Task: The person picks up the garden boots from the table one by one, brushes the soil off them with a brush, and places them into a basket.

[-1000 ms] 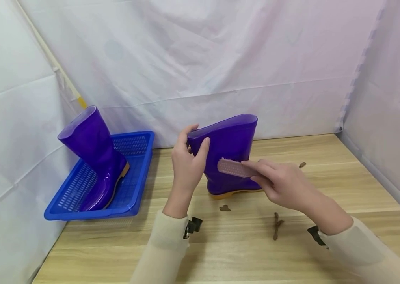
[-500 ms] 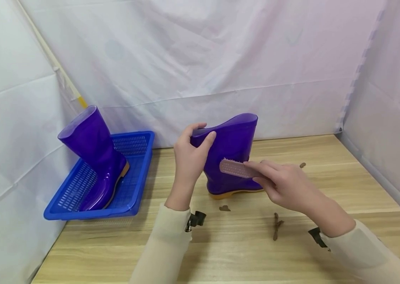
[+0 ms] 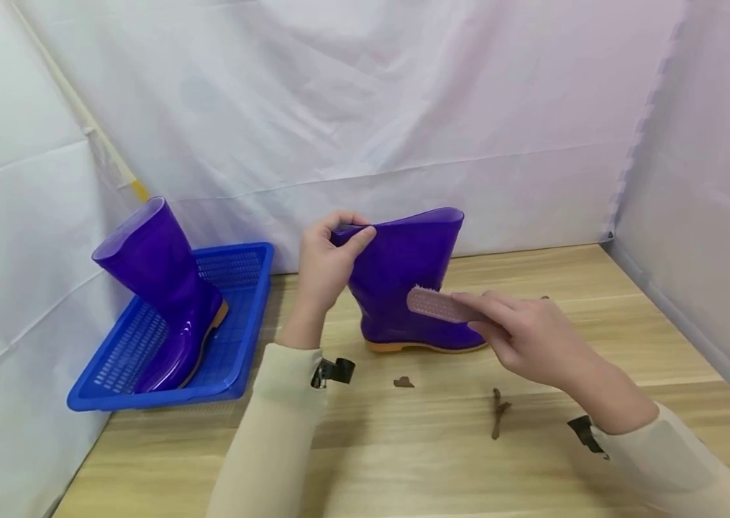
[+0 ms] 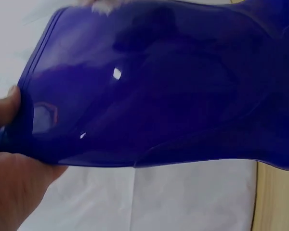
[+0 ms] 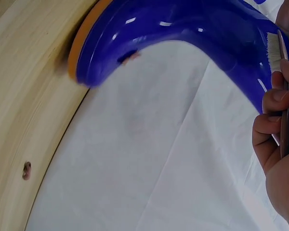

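Observation:
A purple rain boot with a yellow-orange sole stands on the table, toe to the right. My left hand grips its top rim at the back, thumb on the near side. The left wrist view shows the glossy shaft large, with the fingers at the rim. In my right hand is a pinkish scrub brush, held by its handle in front of the lower shaft. Its pale bristles face the boot in the right wrist view. A brown patch shows on the boot's toe.
A blue plastic basket on the left holds a second purple boot, leaning with its toe down. Brown pieces lie on the wooden table, one just before the boot. White cloth hangs behind and at both sides.
My left hand has risen slightly along the boot's rim, and the boot has turned a little. The brush has shifted slightly right across it. The head view has moved a little.

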{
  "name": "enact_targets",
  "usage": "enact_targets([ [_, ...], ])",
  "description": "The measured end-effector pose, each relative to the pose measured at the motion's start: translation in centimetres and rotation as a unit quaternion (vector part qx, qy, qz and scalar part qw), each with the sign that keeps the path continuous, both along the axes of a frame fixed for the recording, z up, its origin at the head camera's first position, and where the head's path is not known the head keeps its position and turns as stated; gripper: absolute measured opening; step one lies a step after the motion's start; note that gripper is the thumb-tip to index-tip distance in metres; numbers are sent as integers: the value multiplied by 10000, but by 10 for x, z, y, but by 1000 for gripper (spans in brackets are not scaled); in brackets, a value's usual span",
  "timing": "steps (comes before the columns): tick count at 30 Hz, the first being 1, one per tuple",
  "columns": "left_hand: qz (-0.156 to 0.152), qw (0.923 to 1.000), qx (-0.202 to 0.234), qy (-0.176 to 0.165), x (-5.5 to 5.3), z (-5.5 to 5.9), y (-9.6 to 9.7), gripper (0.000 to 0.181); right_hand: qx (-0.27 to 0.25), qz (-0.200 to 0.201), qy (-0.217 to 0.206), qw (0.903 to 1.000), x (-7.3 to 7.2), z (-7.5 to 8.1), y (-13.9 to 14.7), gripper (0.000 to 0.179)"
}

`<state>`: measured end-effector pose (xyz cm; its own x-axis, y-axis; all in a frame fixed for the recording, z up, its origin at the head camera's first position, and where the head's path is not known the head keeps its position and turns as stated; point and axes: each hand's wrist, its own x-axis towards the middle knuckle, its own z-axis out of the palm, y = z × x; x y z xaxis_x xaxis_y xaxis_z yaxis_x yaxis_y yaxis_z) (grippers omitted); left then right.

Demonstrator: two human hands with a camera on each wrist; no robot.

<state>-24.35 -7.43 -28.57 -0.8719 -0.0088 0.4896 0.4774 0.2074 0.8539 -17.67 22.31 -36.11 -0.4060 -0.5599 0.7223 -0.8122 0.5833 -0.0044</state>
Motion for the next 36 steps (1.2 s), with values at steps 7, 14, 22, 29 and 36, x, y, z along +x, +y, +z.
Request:
enact_targets([
  [7,-794,9962,167,-326,-22,7,-31,5,-123,-74,69,9999,0,1,6,32],
  [14,-298,9939,923,-515,-28,-12,-40,21,-13,-83,-88,9999,1,-1,4,45],
  [22,146,9929,1144,-284,-15,-23,-27,45,-77,-68,-114,9999,1,-1,3,51],
  [29,1136,9919,570,36,-1,-26,-4,82,-68,-171,-97,9998,2,-3,8,45],
  [36,1449,9800,1214,-617,3,-44,21,121,-15,-285,-90,9996,3,-5,9,52],
])
